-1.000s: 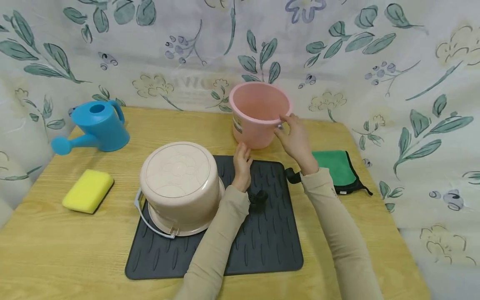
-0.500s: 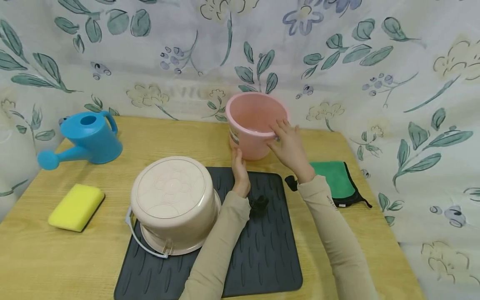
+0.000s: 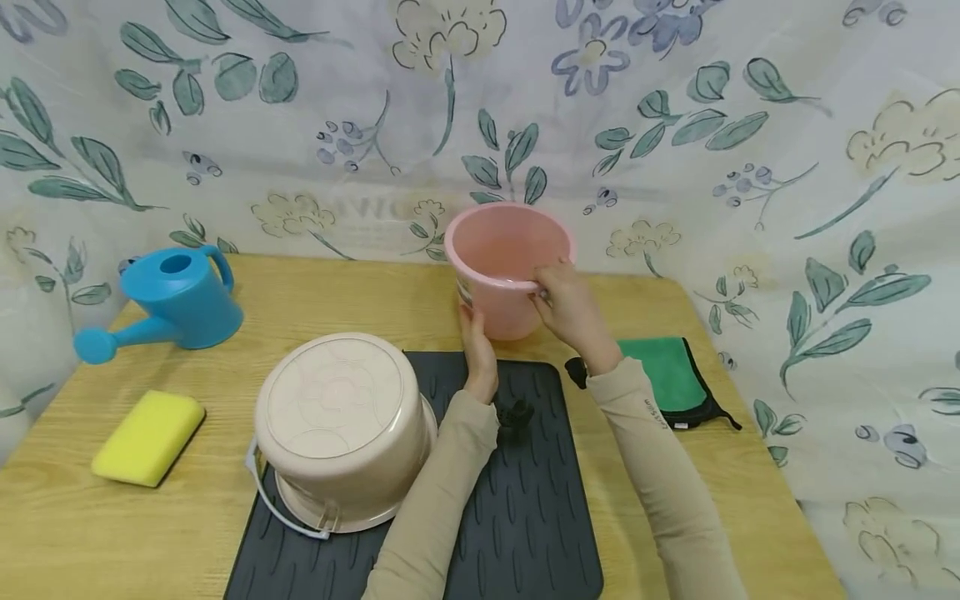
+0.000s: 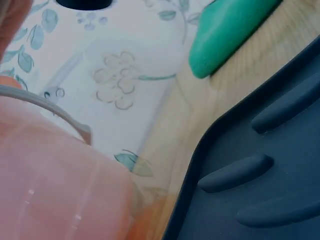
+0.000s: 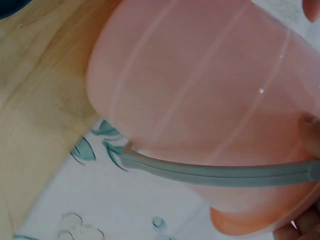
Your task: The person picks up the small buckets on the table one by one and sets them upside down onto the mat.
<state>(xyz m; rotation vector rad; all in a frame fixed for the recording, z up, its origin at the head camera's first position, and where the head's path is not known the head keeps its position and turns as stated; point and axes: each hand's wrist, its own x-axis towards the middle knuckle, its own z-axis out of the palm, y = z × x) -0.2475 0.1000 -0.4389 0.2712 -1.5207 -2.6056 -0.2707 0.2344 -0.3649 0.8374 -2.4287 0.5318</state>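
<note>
Whereas a second ago the right hand [image 3: 567, 310] rested beside the rim, it now pinches the near rim of the pink bucket [image 3: 507, 265] at the table's far edge; the left hand [image 3: 477, 347] presses flat against its near-left wall

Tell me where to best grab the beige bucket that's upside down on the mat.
Probably by the wall of the beige bucket, one hand on each side from above. It rests rim-down on the black mat, so the rim is not free, and its pale handle lies slack along the near edge.
</note>
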